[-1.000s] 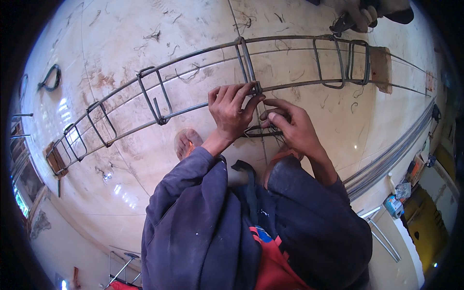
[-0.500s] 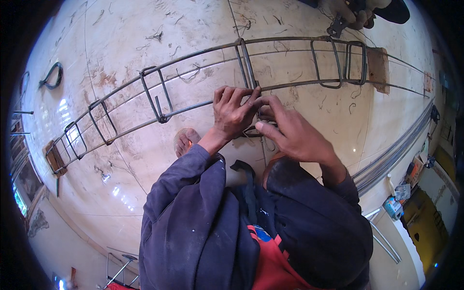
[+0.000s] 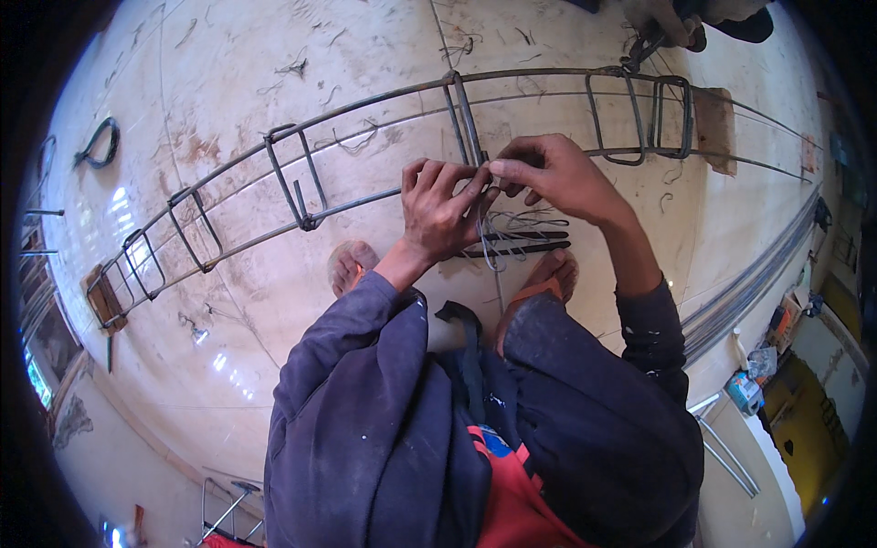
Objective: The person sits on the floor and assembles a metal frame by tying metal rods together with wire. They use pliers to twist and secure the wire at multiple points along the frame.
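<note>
Head view: how is the left hand (image 3: 445, 208) placed?

Half closed. Its fingers bend over the near side of a long, ladder-shaped frame of grey steel bars (image 3: 530, 73), at the foot of a doubled, upright steel stirrup (image 3: 466, 114). Whether it grips a bar or a wire there, I can't tell.

And the right hand (image 3: 548, 173)?

Just beside it. Thumb and forefinger come close together at that same joint, the other fingers curled. I can't make out what, if anything, lies between those fingertips.

Where is the frame?

Stretched across the pale, stained tiled floor (image 3: 384, 55), beyond the person's feet (image 3: 350, 267), with a brown wooden block (image 3: 107, 300) at its left end and a second brown block (image 3: 715, 132) at the right, where the bars run on.

What lies near the hands?

Thin, looped grey wires (image 3: 525, 222), below the right hand, and two slender dark rods (image 3: 539, 247) among them.

Anyone else there?

At upper right, another person's hand (image 3: 669, 23) is beside a dark metal tool (image 3: 644, 47), close to the frame's far bar.

And farther out?

A coil of dark wire (image 3: 98, 144) at left; a bundle of long grey rods (image 3: 758, 279) at right.
</note>
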The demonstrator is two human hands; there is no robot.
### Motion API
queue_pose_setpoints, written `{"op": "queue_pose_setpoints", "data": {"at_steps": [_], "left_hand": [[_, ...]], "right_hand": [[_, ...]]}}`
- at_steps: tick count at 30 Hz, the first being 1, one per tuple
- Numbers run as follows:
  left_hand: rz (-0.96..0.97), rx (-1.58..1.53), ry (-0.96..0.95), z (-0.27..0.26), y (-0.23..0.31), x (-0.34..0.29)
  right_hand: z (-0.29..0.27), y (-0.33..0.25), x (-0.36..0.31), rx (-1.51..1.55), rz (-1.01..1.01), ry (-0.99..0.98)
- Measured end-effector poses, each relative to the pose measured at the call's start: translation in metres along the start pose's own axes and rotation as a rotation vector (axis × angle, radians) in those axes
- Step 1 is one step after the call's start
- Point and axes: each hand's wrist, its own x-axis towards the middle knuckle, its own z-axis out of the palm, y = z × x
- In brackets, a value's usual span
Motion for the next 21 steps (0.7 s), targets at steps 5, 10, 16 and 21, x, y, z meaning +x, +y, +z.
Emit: {"op": "queue_pose_setpoints", "data": {"at_steps": [5, 10, 16, 21], "left_hand": [[-0.014, -0.015, -0.017, -0.002, -0.001, 0.001], [-0.036, -0.086, -0.010, -0.002, -0.006, 0.001], [-0.101, -0.172, 0.002, -0.003, -0.005, 0.004], [-0.120, -0.237, 0.001, -0.007, -0.004, 0.007]], "right_hand": [[-0.021, 0.006, 0.008, 0.293, 0.061, -0.172], [0.004, 0.016, 0.007, 0.072, -0.063, 0.054], [0.016, 0.019, 0.008, 0.046, -0.065, 0.184], [0.021, 0.016, 0.006, 0.253, 0.029, 0.207]]}}
